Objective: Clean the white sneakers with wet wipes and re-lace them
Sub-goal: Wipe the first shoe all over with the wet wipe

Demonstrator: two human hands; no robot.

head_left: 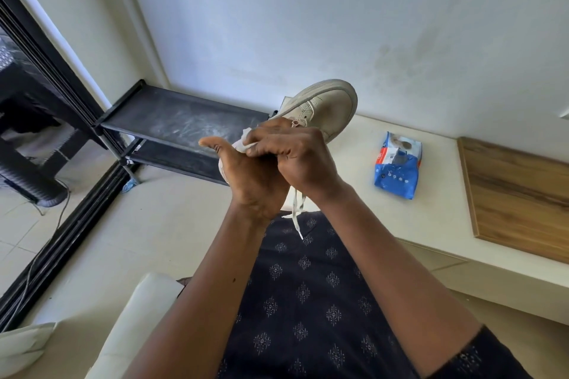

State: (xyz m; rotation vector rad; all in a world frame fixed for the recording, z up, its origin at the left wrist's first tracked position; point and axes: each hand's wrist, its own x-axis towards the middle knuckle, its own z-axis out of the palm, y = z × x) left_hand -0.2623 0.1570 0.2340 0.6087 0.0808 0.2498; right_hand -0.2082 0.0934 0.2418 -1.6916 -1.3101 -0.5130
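1. The sneaker (326, 104) is up in the air over the lap, toe pointing away, with both hands bunched at its heel end. If the grip loosens mid-wipe it probably drops on the floor and gets dirty again.
2. The right hand (295, 151) has its fingers curled and pinching a white strip (244, 146). A hard tug there could twist the sneaker out of the other hand.
3. The lace (297, 212) end dangles loose below the wrists. It's easy to snag, or to pull out of an eyelet.
4. The pack (397, 169) sits on the ledge (437, 148) well off to the right, so getting a fresh wipe means letting go with one hand.
5. Hard to tell:
   - whether that strip is wipe or lace.
   - what the left hand (249, 181) is doing. Its thumb (209, 142) sticks straight out but the right hand covers its fingers.
   - anything about the eyelets, tongue and sole, which are hidden.
   - where the second sneaker is, since I can't spot one.
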